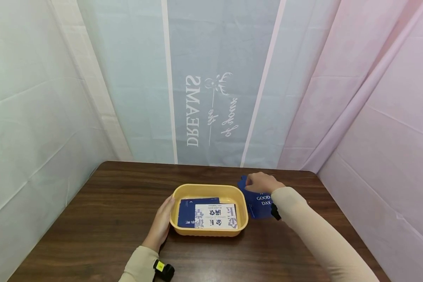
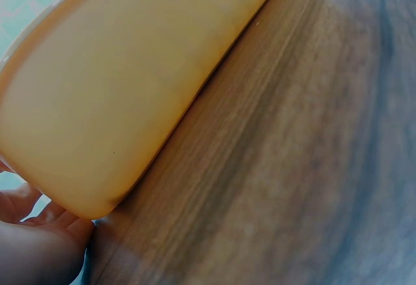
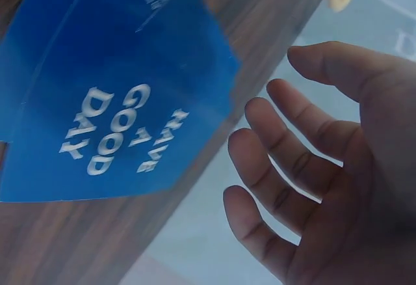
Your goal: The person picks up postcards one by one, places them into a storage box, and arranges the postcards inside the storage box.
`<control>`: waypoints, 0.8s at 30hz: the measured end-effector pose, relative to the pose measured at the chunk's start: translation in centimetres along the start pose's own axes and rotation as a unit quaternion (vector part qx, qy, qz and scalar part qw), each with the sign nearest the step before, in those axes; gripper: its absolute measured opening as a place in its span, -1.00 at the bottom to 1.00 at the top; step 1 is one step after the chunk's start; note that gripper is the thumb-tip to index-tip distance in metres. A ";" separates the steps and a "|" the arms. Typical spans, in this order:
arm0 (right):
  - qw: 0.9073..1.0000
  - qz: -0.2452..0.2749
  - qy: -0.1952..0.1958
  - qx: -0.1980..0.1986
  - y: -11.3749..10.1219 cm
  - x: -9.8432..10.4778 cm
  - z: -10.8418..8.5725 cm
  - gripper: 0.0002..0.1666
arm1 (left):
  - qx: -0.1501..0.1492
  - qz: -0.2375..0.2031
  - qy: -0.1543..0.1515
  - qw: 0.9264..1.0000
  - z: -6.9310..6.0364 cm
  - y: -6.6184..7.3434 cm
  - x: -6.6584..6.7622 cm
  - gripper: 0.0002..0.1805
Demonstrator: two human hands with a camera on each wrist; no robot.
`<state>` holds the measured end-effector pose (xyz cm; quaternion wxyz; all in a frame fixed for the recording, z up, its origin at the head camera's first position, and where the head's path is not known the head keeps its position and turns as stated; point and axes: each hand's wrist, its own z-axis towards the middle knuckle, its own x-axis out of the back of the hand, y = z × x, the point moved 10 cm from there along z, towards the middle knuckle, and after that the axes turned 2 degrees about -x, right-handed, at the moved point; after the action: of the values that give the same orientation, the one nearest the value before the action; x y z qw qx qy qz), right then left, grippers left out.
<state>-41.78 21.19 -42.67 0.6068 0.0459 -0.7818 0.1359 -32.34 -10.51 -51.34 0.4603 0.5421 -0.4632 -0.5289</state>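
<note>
On the left, the left hand (image 1: 161,223) rests against the left end of a yellow tray (image 1: 208,191), its fingers lightly bent along the outside wall. The tray is shallow, with rounded corners, and stands on the dark wood-grain worktop (image 1: 102,219). Inside it lies a flat blue card (image 1: 187,211) with small pale print, partly covered by a white card (image 1: 216,216) with blue-violet characters.

Just right of the tray, a blue printed sheet (image 1: 258,206) lies on the worktop, the right hand (image 1: 264,183) above it. The head view shows only part of its white lettering and hides most of that hand's fingers; the right wrist view gives the full "HAVE A GOOD DAY", the slanted corners, faint crease lines, and fingers loosely spread, thumb apart, holding nothing. Its smaller print is too blurred to read, though it seems to be lettering. The left wrist view alone shows the tray's plain outer side and lower edge.
</note>
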 end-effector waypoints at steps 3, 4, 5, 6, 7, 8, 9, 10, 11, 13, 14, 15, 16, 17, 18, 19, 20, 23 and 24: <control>0.999 0.007 -0.004 -0.031 1.8 -0.7 0.0 -0.63 | -0.004 -0.001 -0.001 1.000 0.1 0.0 0.0 -0.30; 0.999 0.012 -0.004 -0.039 2.3 -0.8 0.0 -0.59 | -0.003 -0.003 0.000 1.000 0.1 0.0 0.0 -0.31; 0.999 0.017 -0.002 -0.047 2.8 -0.9 0.0 -0.56 | -0.003 -0.004 -0.001 1.000 0.1 0.0 0.0 -0.32; 0.998 0.020 0.000 -0.056 3.4 -1.1 0.0 -0.51 | -0.002 -0.004 -0.001 1.000 0.1 0.0 0.0 -0.31; 0.998 0.021 0.002 -0.065 4.0 -1.2 0.0 -0.48 | -0.003 -0.004 -0.002 1.000 0.1 0.0 -0.1 -0.31; 0.997 0.026 0.003 -0.075 4.6 -1.3 -0.1 -0.44 | -0.004 -0.002 -0.003 1.000 0.0 0.0 -0.1 -0.30; 0.996 0.027 0.004 -0.083 5.1 -1.4 -0.1 -0.41 | -0.004 0.000 -0.004 1.000 0.0 0.1 -0.1 -0.29; 0.995 0.026 0.001 -0.091 5.7 -1.6 -0.2 -0.39 | -0.001 0.000 -0.003 1.000 0.0 0.0 -0.1 -0.29; 0.995 0.023 -0.002 -0.101 6.3 -1.7 -0.3 -0.35 | -0.001 0.002 -0.004 1.000 -0.1 0.0 -0.1 -0.29; 0.992 0.019 -0.012 -0.123 7.4 -2.1 -0.6 -0.26 | 0.000 0.005 -0.004 1.000 -0.1 0.1 -0.2 -0.29; 0.991 0.018 -0.018 -0.134 7.9 -2.3 -0.8 -0.21 | 0.000 0.006 -0.004 1.000 -0.1 0.1 -0.2 -0.29; 0.989 0.015 -0.025 -0.144 8.4 -2.4 -0.9 -0.16 | -0.001 0.006 -0.004 1.000 -0.1 0.1 -0.2 -0.29; 0.987 0.016 -0.032 -0.154 8.8 -2.6 -1.1 -0.12 | -0.001 0.006 -0.003 1.000 0.0 0.0 -0.1 -0.30; 0.985 0.020 -0.036 -0.165 9.3 -2.7 -1.3 -0.07 | -0.001 0.005 -0.003 1.000 0.0 0.0 -0.1 -0.30; 0.984 0.025 -0.041 -0.172 9.6 -2.8 -1.4 -0.03 | -0.001 0.004 -0.002 1.000 0.0 0.0 -0.1 -0.30; 0.983 0.031 -0.046 -0.177 9.9 -2.9 -1.5 -0.01 | -0.002 0.003 -0.002 1.000 0.0 0.0 -0.1 -0.30; 0.981 0.037 -0.050 -0.181 10.1 -2.9 -1.6 0.01 | -0.003 0.002 -0.002 1.000 0.0 0.1 -0.1 -0.30; 0.979 0.049 -0.059 -0.189 10.5 -3.1 -1.8 0.03 | -0.006 0.000 -0.002 1.000 -0.1 0.2 -0.1 -0.31; 0.979 0.048 -0.062 -0.189 10.6 -3.2 -1.8 0.03 | -0.007 -0.001 -0.001 1.000 -0.1 0.2 -0.1 -0.31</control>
<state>-41.79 31.56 -46.97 0.5479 -0.0990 -0.8306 0.0120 -32.26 -10.44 -51.12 0.4630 0.5385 -0.4591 -0.5338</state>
